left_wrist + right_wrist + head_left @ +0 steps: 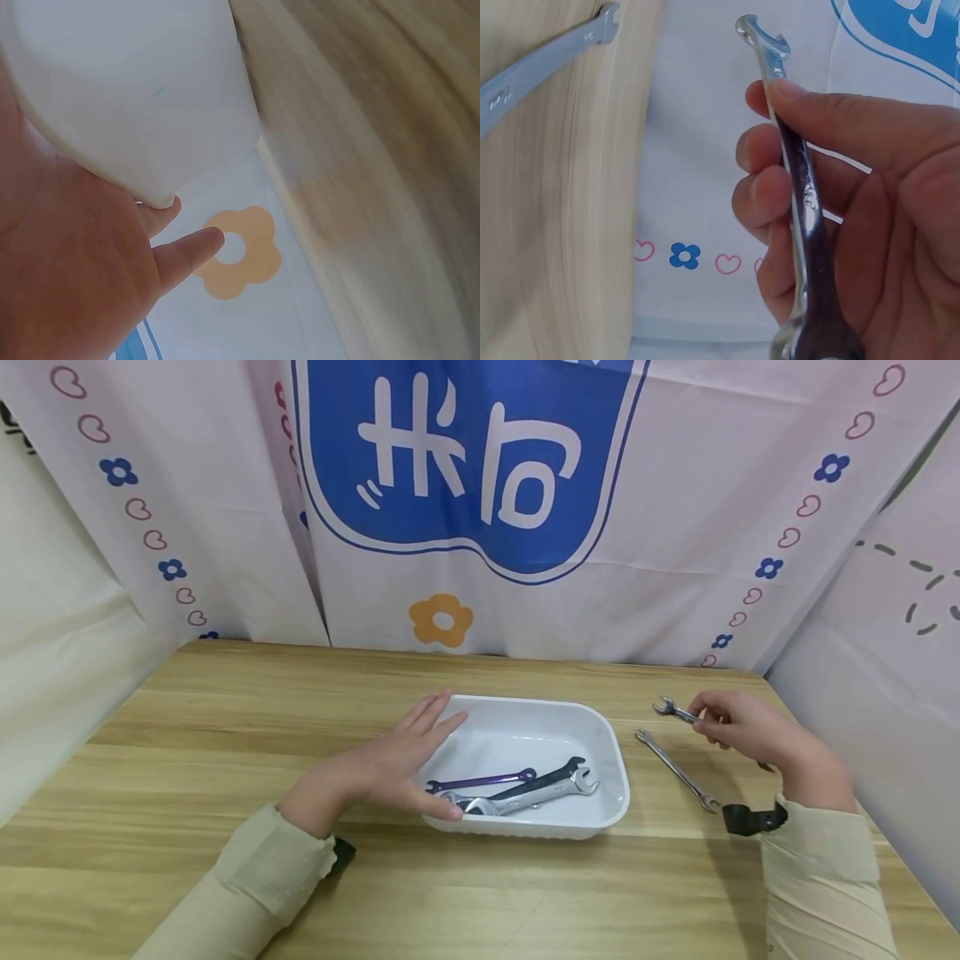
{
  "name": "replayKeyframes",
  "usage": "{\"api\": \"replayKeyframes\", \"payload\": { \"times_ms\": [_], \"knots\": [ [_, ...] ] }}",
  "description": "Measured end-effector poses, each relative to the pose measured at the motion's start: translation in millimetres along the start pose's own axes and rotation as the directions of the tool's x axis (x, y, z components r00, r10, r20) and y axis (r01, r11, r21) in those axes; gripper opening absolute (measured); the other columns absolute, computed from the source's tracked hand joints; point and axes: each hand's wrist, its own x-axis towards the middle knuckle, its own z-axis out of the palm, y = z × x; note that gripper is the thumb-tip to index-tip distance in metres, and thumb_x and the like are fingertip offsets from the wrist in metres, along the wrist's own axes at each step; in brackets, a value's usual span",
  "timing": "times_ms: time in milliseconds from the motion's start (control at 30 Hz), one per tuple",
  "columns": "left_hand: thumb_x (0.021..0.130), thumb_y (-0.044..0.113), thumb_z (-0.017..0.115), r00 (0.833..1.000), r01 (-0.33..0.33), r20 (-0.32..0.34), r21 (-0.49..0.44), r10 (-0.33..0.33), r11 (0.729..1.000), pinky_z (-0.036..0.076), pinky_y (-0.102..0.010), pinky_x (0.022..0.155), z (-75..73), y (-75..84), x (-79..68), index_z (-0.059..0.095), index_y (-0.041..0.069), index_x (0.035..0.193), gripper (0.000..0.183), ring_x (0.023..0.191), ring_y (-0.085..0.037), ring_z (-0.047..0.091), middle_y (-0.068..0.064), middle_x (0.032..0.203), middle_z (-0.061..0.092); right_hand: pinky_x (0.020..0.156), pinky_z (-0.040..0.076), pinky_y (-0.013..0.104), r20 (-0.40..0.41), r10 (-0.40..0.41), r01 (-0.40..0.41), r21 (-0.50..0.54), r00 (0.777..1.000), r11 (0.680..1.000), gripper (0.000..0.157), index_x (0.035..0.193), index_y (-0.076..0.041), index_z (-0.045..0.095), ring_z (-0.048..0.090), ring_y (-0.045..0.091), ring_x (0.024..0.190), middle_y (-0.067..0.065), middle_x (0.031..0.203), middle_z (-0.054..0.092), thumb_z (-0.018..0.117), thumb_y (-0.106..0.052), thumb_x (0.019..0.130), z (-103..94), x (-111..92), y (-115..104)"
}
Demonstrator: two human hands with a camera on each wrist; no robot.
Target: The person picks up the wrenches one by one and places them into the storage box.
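Note:
My right hand point(742, 722) grips a silver combination wrench point(802, 180), its open-end jaw pointing past the thumb in the right wrist view. Just below that hand, another silver wrench point(678, 770) lies slantwise on the table. My left hand point(390, 764) rests at the left rim of a white plastic tub point(525, 827), fingers straight and spread, the thumb by the near edge. Inside the tub lie a purple wrench point(483, 780), a dark wrench point(551, 777) and a large silver wrench point(540, 795), partly overlapping. In the left wrist view the palm point(75, 255) lies along the tub's outer wall.
The wooden table point(225, 735) spreads out around the tub. A white curtain point(675, 568) with a blue printed sign and flowers hangs along the back edge, and white cloth point(885, 677) flanks the right side. Black wrist straps point(753, 818) sit over beige sleeves.

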Motion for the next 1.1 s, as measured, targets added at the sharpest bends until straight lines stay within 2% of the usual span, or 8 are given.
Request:
{"api": "replayKeyframes", "payload": {
  "times_ms": [267,633,900,1100],
  "knots": [
    [0.059,0.085,0.052,1.0,0.0,-0.001,0.003,0.0,1.0,0.022,-0.058,0.108,1.0,-1.3,1.4,0.001,0.03,0.149,0.118,0.142,-0.022,-0.015,0.004,0.154,-0.021,0.048,0.038,0.024,-0.04,-0.024,0.023,-0.022,0.999,1.0,0.011,0.101,-0.005,0.058,0.046,0.009,0.058,0.0,0.069,0.053,0.055,-0.011,0.092,-2.1,2,-11],
    [0.059,0.086,0.051,1.0,-0.009,-0.005,0.012,0.009,1.0,0.021,-0.057,0.108,2.0,-2.9,1.9,-0.001,0.031,0.149,0.117,0.142,-0.023,-0.015,0.004,0.154,-0.021,0.054,0.044,0.024,-0.109,-0.093,0.082,-0.101,0.99,0.992,0.012,0.102,-0.009,0.061,0.051,0.012,0.063,-0.002,0.07,0.056,0.058,-0.01,0.09,2.4,7,-30],
    [0.059,0.085,0.052,1.0,-0.014,-0.012,0.007,0.014,1.0,0.021,-0.057,0.109,1.1,-2.0,2.0,0.004,0.025,0.15,0.119,0.143,-0.024,-0.014,0.003,0.154,-0.02,0.056,0.045,0.024,-0.134,-0.128,0.115,-0.105,0.983,0.988,0.014,0.102,-0.01,0.063,0.052,0.013,0.065,-0.002,0.073,0.057,0.06,-0.01,0.089,5.5,8,-43],
    [0.059,0.086,0.052,1.0,-0.013,-0.009,0.011,0.013,1.0,0.02,-0.057,0.109,1.7,-2.3,1.9,0.003,0.025,0.15,0.12,0.143,-0.024,-0.014,0.003,0.154,-0.021,0.058,0.045,0.024,-0.14,-0.165,0.144,-0.145,0.976,0.979,0.015,0.103,-0.011,0.064,0.051,0.011,0.066,-0.005,0.073,0.057,0.061,-0.01,0.088,8.7,9,-51]
  ]
}}
